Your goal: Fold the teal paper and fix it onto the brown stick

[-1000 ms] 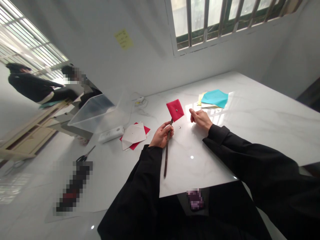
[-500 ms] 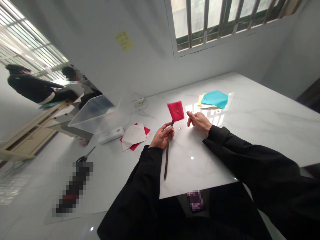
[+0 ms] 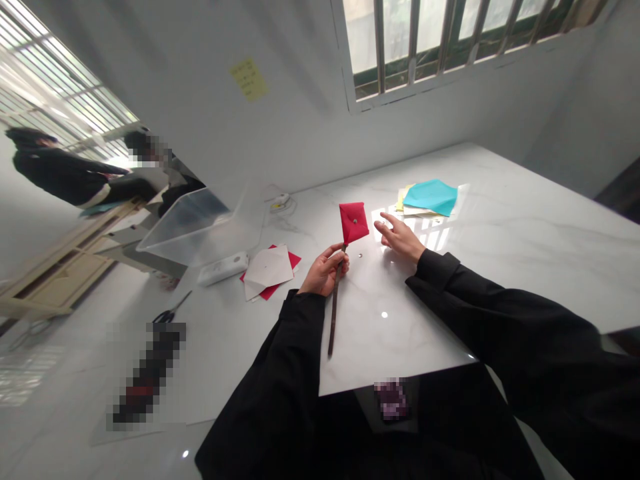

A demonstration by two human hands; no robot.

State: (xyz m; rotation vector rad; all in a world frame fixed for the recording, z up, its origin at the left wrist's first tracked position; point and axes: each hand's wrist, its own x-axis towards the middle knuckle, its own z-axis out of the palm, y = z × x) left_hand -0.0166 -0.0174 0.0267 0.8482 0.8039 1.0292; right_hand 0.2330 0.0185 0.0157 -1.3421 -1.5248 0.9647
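Observation:
My left hand [image 3: 325,272] is shut around a thin dark stick [image 3: 335,313], which rises past my fingers and hangs below them toward the table. A folded red paper square [image 3: 353,223] sits on the stick's top end, with a small pin at its centre. My right hand [image 3: 400,239] hovers just right of the red paper, fingers spread and holding nothing. A tiny metal bead [image 3: 360,255] lies on the table next to the stick's top.
On the white marble table [image 3: 525,213] lie a stack of cyan and yellow paper [image 3: 430,198], white and red sheets [image 3: 267,268], a white power strip [image 3: 223,269] and a transparent plastic bin [image 3: 195,228]. Scissors [image 3: 173,311] lie at the left. Two people [image 3: 55,170] sit far left.
The red paper has turned on the stick and now looks narrower. My right hand's fingers have uncurled and spread apart near it.

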